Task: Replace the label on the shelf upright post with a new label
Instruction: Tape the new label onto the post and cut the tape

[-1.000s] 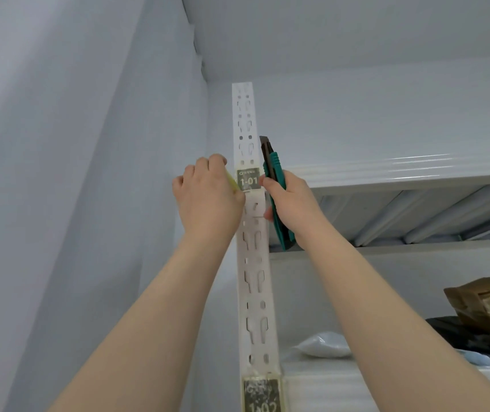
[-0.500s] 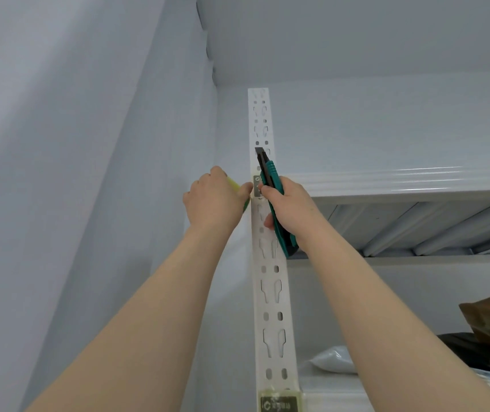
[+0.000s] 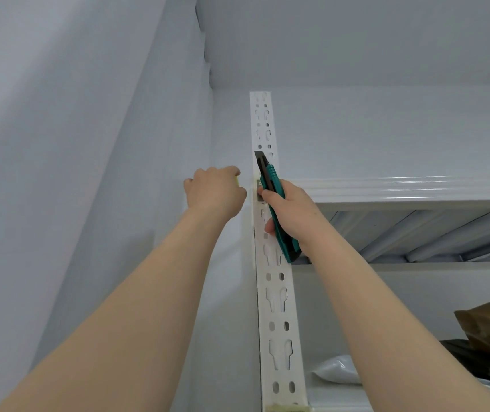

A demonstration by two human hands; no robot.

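The right hand is clamped round a teal knife, thumb up along its side and blade out. The left hand is a loose fist to the left of the post, not touching it, with a small yellow thing pinched in it; I can't tell what it is.

The old label sits on the front face of the post, level with the top shelf, and only a grey sliver of it shows beside the right thumb and the knife. The post runs straight up, and the knife lies along the same line, nearly flat against it, with its blade tip above the label. So the label is right under the right hand, while the left is off to the side.

I'd guess the next stroke has to run along the post, with the edge getting under the label's top border. The blade is the risk if the left hand moves in.

Lower down, a second label crosses the post at the bottom of the view.
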